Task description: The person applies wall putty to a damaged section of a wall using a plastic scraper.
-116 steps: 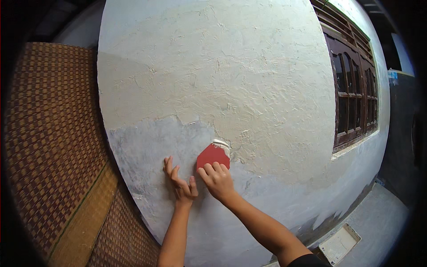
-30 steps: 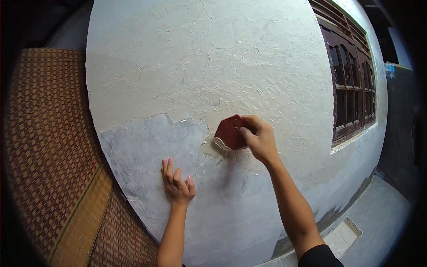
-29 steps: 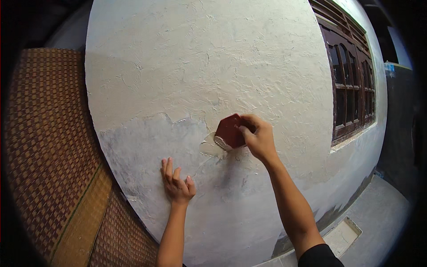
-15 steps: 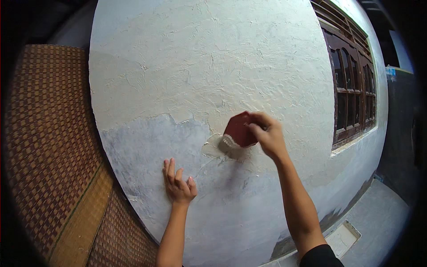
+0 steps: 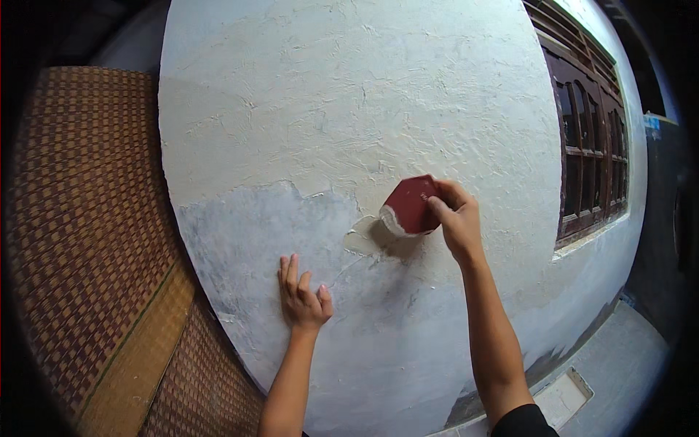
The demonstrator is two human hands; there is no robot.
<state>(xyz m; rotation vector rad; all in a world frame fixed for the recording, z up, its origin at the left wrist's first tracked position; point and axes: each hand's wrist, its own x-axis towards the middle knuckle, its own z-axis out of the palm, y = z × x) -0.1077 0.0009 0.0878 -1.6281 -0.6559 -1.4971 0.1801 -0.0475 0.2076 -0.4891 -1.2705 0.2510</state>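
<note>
My right hand (image 5: 455, 218) grips a dark red hexagonal scraper pad (image 5: 409, 205) with white plaster along its lower edge. The pad is tilted against the rough wall (image 5: 349, 95), just right of a fresh pale smear of plaster (image 5: 364, 237). My left hand (image 5: 301, 295) lies flat on the wall lower down, fingers spread, on the smoother grey patch (image 5: 247, 240). It holds nothing.
A brown woven checkered mat (image 5: 87, 218) hangs at the left beside the wall. A dark wooden window frame (image 5: 586, 146) with panes is at the right. A grey floor strip (image 5: 619, 364) with a pale rectangular slab (image 5: 564, 397) lies at the lower right.
My right hand has carried the red pad up and to the right across the wall, leaving a pale smear behind it. My left hand has stayed flat in place.
</note>
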